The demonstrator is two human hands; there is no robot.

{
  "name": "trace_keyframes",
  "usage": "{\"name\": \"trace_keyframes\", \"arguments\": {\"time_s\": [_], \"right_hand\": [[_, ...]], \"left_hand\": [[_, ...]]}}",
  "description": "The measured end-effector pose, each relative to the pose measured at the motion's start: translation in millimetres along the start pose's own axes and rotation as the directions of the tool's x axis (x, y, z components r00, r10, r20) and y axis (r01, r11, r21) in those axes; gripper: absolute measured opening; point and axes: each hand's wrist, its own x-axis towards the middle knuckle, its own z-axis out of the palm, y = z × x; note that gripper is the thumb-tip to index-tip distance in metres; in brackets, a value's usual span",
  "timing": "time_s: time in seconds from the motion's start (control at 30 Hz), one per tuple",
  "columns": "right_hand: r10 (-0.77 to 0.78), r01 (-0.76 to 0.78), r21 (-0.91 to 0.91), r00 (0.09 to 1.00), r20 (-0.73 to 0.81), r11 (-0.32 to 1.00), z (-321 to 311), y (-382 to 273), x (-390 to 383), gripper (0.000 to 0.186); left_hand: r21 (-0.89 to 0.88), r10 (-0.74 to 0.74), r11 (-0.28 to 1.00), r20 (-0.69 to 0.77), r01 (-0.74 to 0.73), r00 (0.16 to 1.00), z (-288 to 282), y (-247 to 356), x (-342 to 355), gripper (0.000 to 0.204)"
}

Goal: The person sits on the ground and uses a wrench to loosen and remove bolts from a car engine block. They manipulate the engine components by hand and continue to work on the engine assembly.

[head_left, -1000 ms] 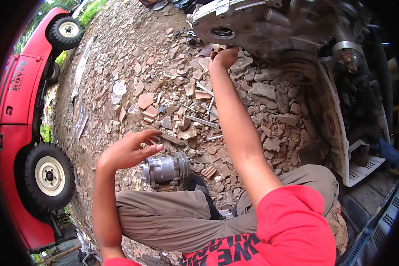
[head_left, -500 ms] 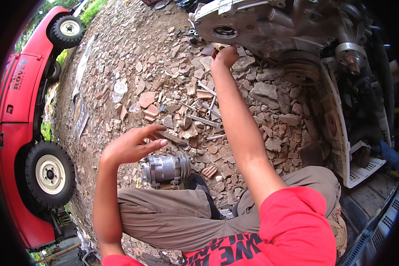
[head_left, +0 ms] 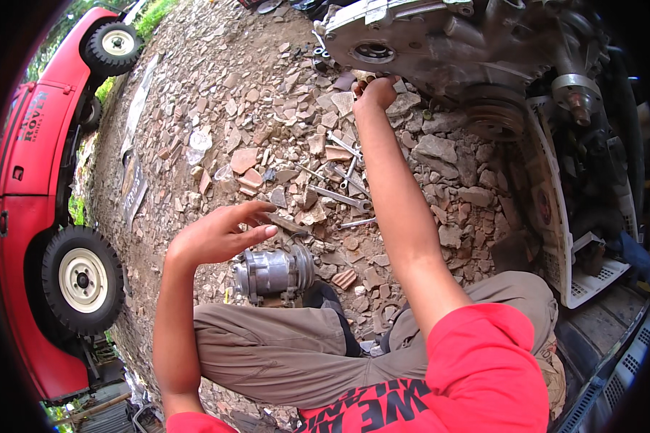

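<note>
My left hand (head_left: 220,234) hovers, fingers loosely bent and apart, holding nothing, just beyond a silver cylindrical pump (head_left: 271,273) with a grooved pulley, which lies on the rubble. My right arm reaches far forward; my right hand (head_left: 375,94) is curled at the underside of a dirty cast-metal engine (head_left: 433,47), its fingertips mostly hidden at a small tan piece, so what it grips is unclear. Several open-end wrenches (head_left: 347,199) lie on the stones between my hands, left of my right forearm.
A red off-road vehicle (head_left: 29,216) with cream wheels stands at the left. A white plastic crate (head_left: 585,285) with dark parts sits at the right. Broken tile and stone (head_left: 242,159) cover the ground. My crossed legs (head_left: 267,332) lie below my hands.
My left hand has moved slightly forward and to the right. My right hand stays curled under the engine, shifted only slightly. The whole view has shifted a little.
</note>
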Motion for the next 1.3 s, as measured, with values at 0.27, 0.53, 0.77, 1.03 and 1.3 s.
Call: {"name": "trace_keyframes", "arguments": {"time_s": [0.27,0.53,0.77,1.03,1.3], "right_hand": [[-0.14,0.142,-0.045,0.99,0.033,0.989,-4,8,-9,0.041],[-0.148,0.149,-0.02,0.988,0.052,0.989,-16,9,-6,0.039],[-0.23,0.231,-0.048,0.973,0.025,0.972,-5,10,-13,0.039],[-0.154,0.158,-0.066,0.986,0.064,0.985,-10,5,-15,0.038],[-0.174,0.175,0.001,0.98,0.1,0.985,-13,6,-2,0.037]], "left_hand": [[-0.031,-0.009,0.999,-0.007,0.009,1.0,0,0,-3,0.05],[-0.067,-0.092,0.993,0.063,0.097,0.994,-5,2,-6,0.051],[-0.059,-0.002,0.998,-0.004,0.002,1.0,-1,-3,-5,0.05],[-0.041,-0.016,0.999,-0.002,0.016,1.0,-2,-1,-5,0.049],[-0.044,-0.018,0.999,-0.005,0.017,1.0,-3,3,-6,0.049]]}}
